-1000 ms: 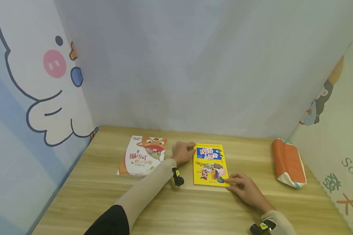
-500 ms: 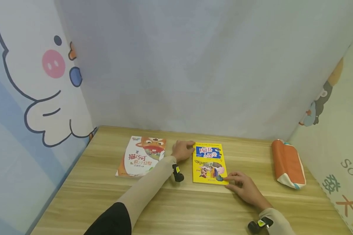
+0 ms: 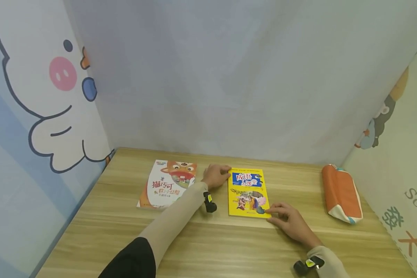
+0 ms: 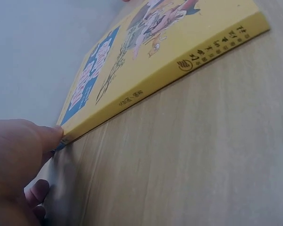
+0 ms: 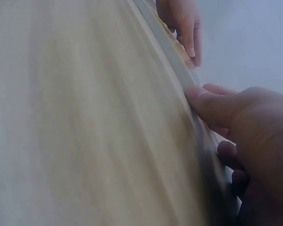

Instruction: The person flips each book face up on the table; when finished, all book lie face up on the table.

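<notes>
A yellow paperback book (image 3: pixel 241 195) with a blue title panel lies flat on the wooden table, cover up. At its upper left corner my left hand (image 3: pixel 216 176) holds it between thumb and fingers. My right hand (image 3: pixel 290 223) pinches the lower right corner, thumb at the bottom edge and index finger at the side. In the left wrist view the book's printed spine (image 4: pixel 165 75) faces the camera, the thumb (image 4: pixel 51 136) pressing at its end. The right wrist view shows the right thumb (image 5: pixel 210 103) against the book's edge (image 5: pixel 167 49).
A white and orange picture book (image 3: pixel 168 185) lies left of the yellow one, partly behind my left forearm. An orange pencil case (image 3: pixel 344 195) rests near the right edge of the table (image 3: pixel 222 251). Walls rise at the back (image 3: pixel 222 85) and on both sides.
The yellow book has shifted very slightly toward the back wall, both hands staying at its corners. The picture book and pencil case have not moved.
</notes>
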{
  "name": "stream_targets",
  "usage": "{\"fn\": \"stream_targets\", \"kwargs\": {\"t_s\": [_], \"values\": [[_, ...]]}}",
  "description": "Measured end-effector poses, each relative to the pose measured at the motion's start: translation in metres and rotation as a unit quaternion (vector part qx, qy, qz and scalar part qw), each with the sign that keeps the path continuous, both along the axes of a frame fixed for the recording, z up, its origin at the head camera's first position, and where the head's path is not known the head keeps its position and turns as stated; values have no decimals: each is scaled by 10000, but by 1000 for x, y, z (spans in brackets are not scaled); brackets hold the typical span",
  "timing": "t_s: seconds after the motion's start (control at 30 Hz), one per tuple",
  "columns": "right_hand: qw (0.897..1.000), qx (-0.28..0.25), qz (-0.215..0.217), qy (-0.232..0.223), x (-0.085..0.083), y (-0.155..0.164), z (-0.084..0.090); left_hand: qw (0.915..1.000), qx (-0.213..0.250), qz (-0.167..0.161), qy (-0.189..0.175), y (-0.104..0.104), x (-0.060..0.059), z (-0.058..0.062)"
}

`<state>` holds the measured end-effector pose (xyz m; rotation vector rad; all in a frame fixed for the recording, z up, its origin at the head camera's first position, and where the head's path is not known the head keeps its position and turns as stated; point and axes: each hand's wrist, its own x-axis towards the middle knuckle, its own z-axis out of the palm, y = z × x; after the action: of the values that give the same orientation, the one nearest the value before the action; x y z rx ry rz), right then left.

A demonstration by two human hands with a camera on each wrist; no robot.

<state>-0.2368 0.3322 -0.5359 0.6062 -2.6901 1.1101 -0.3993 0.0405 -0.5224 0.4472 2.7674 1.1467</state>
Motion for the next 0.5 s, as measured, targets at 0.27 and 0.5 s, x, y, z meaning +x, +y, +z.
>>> {"fn": "stream_targets", "kwargs": {"t_s": [0.27, 0.5], "values": [[9999, 13, -29, -99, 1, 0, -1, 10000, -30, -21, -23, 0, 1, 1], [9999, -77, -13, -109, 1, 0, 0, 10000, 25, -11, 66, -1, -1, -3]]}}
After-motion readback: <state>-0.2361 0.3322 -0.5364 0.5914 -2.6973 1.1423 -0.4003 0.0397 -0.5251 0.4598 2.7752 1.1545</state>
